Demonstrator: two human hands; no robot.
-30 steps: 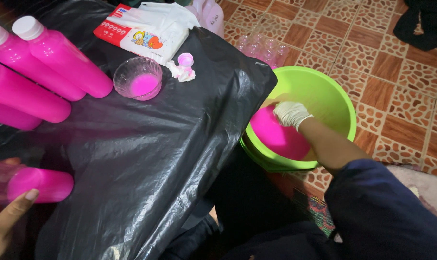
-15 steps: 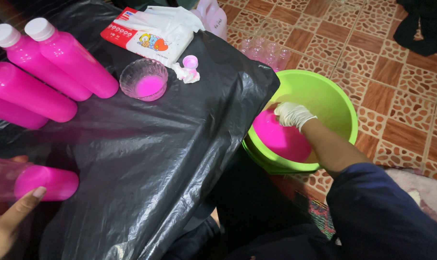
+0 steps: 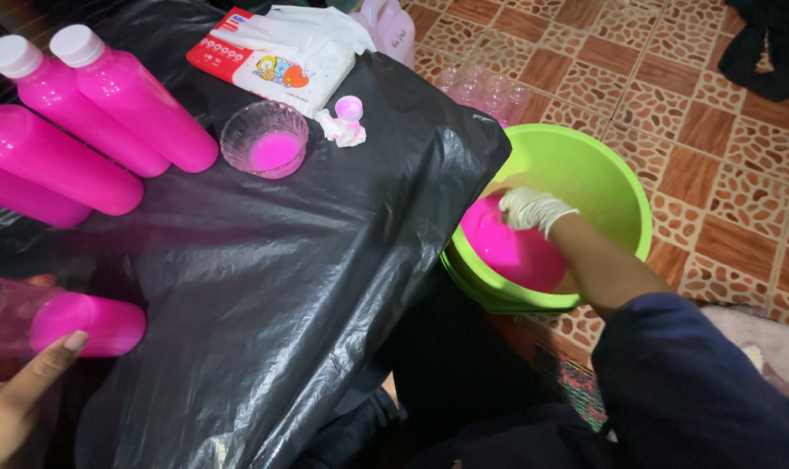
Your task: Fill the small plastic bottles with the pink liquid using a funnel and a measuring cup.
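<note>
My right hand [image 3: 533, 208], in a thin white glove, reaches down into the green plastic basin [image 3: 585, 165] on the tiled floor [image 3: 716, 113] and dips into the bright pink liquid [image 3: 511, 252] pooled at its bottom; the fingers curl together at the liquid's edge, but whether they clamp on anything under it I cannot tell. My bare left hand [image 3: 16, 395] lies at the lower left of the surface [image 3: 264, 287], which is covered in black plastic sheeting, with its fingers wrapped loosely around a clear bottle [image 3: 64, 321] lying on its side and partly filled with the same pink liquid. To do this well, I judge, I should keep the gloved hand low in the basin and move it slowly so nothing splashes over the rim, and hold the lying bottle steady so it cannot roll. The liquid is opaque, glossy and vivid magenta, gathered toward the near side of the basin. Farther along the surface lie four filled pink bottles [image 3: 125, 104], two showing white caps, beside a small glass bowl [image 3: 266, 139] of pink liquid, a little capped vial [image 3: 349, 111] on crumpled tissue, and a pack of wipes [image 3: 277, 56].
</note>
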